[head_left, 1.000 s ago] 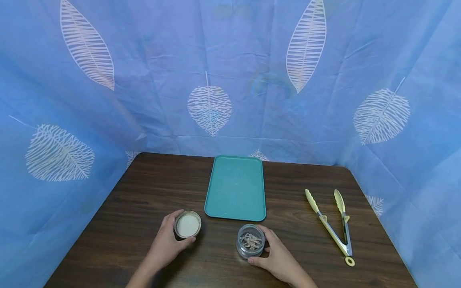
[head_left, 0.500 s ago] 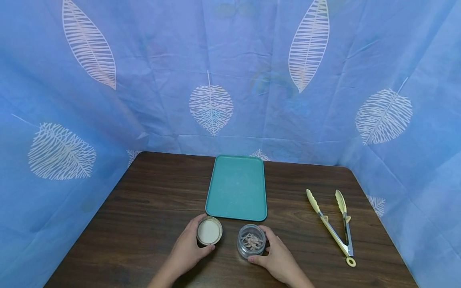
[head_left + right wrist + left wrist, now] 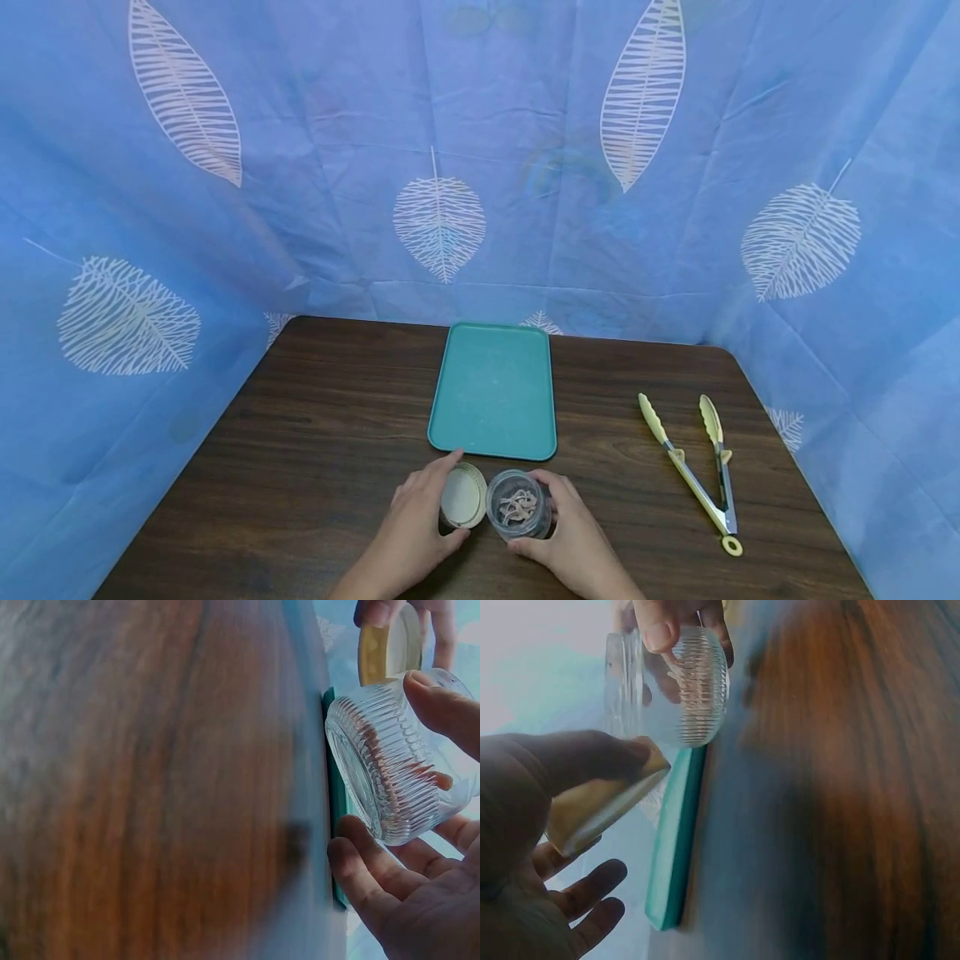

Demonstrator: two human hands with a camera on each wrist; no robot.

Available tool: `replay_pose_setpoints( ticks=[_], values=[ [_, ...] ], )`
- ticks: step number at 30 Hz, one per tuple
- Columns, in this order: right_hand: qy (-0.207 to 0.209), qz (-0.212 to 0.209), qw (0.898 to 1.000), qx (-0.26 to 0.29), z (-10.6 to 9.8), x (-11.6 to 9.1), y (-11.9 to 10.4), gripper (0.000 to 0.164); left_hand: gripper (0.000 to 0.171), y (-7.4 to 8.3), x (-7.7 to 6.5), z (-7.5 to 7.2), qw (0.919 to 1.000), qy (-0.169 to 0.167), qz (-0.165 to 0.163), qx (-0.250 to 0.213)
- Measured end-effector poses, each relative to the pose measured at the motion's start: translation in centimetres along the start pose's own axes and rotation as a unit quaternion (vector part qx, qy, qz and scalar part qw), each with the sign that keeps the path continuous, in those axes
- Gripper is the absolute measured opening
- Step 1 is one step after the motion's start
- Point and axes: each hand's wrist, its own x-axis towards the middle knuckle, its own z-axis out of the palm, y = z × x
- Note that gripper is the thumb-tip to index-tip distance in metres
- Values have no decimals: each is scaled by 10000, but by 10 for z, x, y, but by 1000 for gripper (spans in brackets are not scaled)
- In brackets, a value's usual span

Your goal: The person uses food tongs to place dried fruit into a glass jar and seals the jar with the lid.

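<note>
My left hand (image 3: 408, 533) grips a gold jar lid (image 3: 462, 498) by its rim, its pale inner face turned up and toward the jar. Thumb and fingers pinch that lid (image 3: 604, 810) in the left wrist view. Close on its right, my right hand (image 3: 573, 542) holds a clear glass jar (image 3: 498, 527) from the side. Several small beige pieces (image 3: 517, 506), too small to identify, lie inside it. The jar (image 3: 390, 765) has a ribbed lower wall and leans toward the lid, its base seemingly off the table. Lid and jar are almost touching.
A teal tray (image 3: 492, 392) lies just beyond both hands on the dark wooden table (image 3: 315, 417). Spread tongs (image 3: 693, 483) with yellow tips lie to the right. A blue leaf-patterned cloth (image 3: 525, 167) hangs behind and along the sides.
My left hand has carried the lid rightward and a little nearer to me, up beside the jar, tipping it toward the jar. The jar has shifted slightly left and now leans.
</note>
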Motion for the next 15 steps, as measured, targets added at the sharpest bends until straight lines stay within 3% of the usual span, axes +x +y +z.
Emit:
replay_pose_setpoints(
  ticks=[9, 15],
  values=[
    [53, -26, 9995, -303, -2, -4, -8, 91, 105, 5, 3, -4, 9954, -456, -141, -825],
    [358, -132, 9991, -171, 3, -7, -13, 94, 106, 5, 7, -5, 9842, -695, -256, -1608]
  ],
)
